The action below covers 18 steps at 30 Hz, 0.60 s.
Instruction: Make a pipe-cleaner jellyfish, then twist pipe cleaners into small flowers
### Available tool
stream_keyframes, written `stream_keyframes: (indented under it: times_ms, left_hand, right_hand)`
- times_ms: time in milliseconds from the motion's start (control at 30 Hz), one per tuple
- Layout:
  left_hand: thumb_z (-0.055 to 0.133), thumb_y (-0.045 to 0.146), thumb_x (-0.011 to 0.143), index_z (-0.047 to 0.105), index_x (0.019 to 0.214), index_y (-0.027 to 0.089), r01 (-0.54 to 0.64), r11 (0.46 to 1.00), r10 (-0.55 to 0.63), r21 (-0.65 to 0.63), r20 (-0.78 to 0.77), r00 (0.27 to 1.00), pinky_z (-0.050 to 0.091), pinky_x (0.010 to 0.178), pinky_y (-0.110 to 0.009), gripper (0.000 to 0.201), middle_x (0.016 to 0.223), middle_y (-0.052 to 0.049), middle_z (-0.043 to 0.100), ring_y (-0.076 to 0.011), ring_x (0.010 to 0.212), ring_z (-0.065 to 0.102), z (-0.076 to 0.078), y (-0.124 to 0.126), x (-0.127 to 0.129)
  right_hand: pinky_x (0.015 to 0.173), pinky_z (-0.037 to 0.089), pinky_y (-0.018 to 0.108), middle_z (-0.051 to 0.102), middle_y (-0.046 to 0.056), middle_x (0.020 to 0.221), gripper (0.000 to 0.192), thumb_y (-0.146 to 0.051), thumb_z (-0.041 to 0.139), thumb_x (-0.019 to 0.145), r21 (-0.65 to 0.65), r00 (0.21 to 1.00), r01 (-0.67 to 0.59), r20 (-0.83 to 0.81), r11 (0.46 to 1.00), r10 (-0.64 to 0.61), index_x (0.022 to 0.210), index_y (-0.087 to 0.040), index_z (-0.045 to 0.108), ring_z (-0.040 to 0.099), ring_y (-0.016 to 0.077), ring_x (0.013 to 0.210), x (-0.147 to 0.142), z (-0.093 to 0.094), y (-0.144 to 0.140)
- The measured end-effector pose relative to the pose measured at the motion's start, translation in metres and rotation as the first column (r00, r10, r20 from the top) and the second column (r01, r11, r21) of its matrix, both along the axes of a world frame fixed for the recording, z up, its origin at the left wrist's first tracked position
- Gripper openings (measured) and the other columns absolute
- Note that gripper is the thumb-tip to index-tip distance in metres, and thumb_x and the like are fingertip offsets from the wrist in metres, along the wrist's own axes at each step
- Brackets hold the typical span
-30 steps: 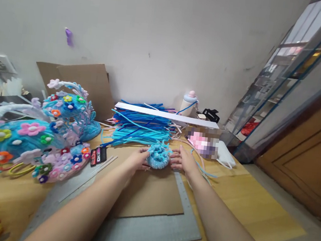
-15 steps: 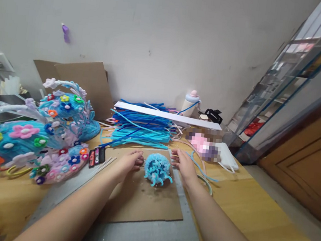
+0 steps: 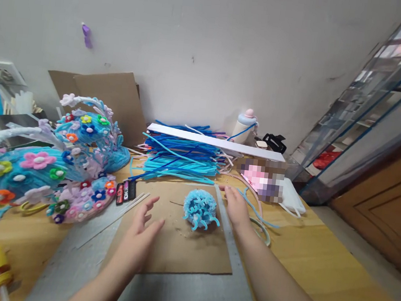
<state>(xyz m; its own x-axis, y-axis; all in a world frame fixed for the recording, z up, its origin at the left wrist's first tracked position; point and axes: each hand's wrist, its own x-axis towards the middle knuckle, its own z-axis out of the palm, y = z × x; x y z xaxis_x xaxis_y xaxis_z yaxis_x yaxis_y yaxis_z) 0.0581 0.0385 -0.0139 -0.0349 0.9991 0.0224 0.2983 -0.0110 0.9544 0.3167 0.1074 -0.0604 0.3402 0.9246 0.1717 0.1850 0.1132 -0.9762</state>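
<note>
Blue ball (image 3: 201,211) lies unheld near the right edge of the cardboard (image 3: 163,252), left hand (image 3: 145,229) spread wide, right hand (image 3: 236,206) loosely parted, both empty; a careless left-hand sweep could roll it off.

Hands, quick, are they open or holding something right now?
Left hand: open, nothing in it, over the flat cardboard.
Right hand: open, loosely bent, apart from the fuzzy blue ball.
</note>
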Motion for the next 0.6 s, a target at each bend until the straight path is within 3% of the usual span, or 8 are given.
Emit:
stream_keyframes:
  times_ms: [133,200,267,333,467,600]
  left_hand:
    - [0.05,0.024,0.083,0.05,0.116,0.023,0.015,0.931,0.087,0.364,-0.262,0.961,0.035,0.098,-0.044,0.033,0.124,-0.009,0.053,-0.0262,0.119,0.045,-0.014,-0.014,-0.014]
    - [0.047,0.02,0.084,0.055,0.104,0.023,0.127,0.899,0.046,0.419,-0.379,0.924,0.039,0.094,-0.042,0.022,0.109,-0.008,0.059,-0.0249,0.108,0.052,-0.016,-0.018,-0.017]
    - [0.045,0.017,0.084,0.059,0.096,0.023,0.284,0.886,-0.066,0.366,-0.508,0.859,0.042,0.089,-0.04,0.019,0.101,-0.007,0.062,-0.0242,0.101,0.055,-0.017,-0.021,-0.016]
    - [0.044,0.017,0.084,0.06,0.098,0.023,0.364,0.891,-0.13,0.272,-0.615,0.777,0.041,0.09,-0.041,0.022,0.105,-0.008,0.061,-0.0247,0.102,0.054,-0.017,-0.022,-0.014]
    - [0.045,0.017,0.083,0.058,0.113,0.017,0.275,0.952,-0.079,0.132,-0.764,0.64,0.038,0.095,-0.046,0.033,0.117,-0.011,0.058,-0.0285,0.11,0.05,-0.021,-0.022,-0.012]
    - [0.039,0.012,0.083,0.057,0.12,0.011,0.267,0.963,-0.117,0.019,-0.868,0.482,0.035,0.099,-0.049,0.042,0.127,-0.018,0.055,-0.0328,0.118,0.047,-0.024,-0.021,-0.015]
  right_hand:
    - [0.091,0.039,0.037,0.066,0.007,0.096,0.032,-0.044,0.044,0.087,0.072,0.992,0.039,0.116,0.997,-0.047,0.086,-0.02,0.066,0.057,0.0239,0.097,0.002,-0.002,0.001]
    - [0.09,0.04,0.037,0.066,0.007,0.095,0.033,-0.042,0.041,0.088,0.099,0.983,0.045,0.171,0.994,-0.061,0.086,-0.021,0.066,0.057,0.0239,0.096,0.001,-0.001,0.001]
    - [0.091,0.038,0.038,0.066,0.007,0.095,0.033,-0.041,0.041,0.088,0.132,0.971,0.039,0.227,0.99,-0.068,0.084,-0.021,0.066,0.057,0.0243,0.097,0.0,0.001,0.0]
    - [0.094,0.036,0.04,0.067,0.007,0.096,0.032,-0.041,0.043,0.087,0.164,0.957,0.028,0.28,0.986,-0.074,0.082,-0.021,0.067,0.056,0.0253,0.1,-0.002,0.003,-0.001]
    - [0.094,0.035,0.042,0.068,0.008,0.096,0.032,-0.04,0.044,0.086,0.201,0.931,0.002,0.356,0.98,-0.075,0.079,-0.021,0.068,0.055,0.0269,0.102,-0.006,0.004,-0.004]
    - [0.091,0.037,0.042,0.068,0.008,0.096,0.033,-0.04,0.043,0.087,0.216,0.909,-0.016,0.411,0.976,-0.076,0.08,-0.021,0.069,0.056,0.0267,0.1,-0.006,0.001,-0.003]
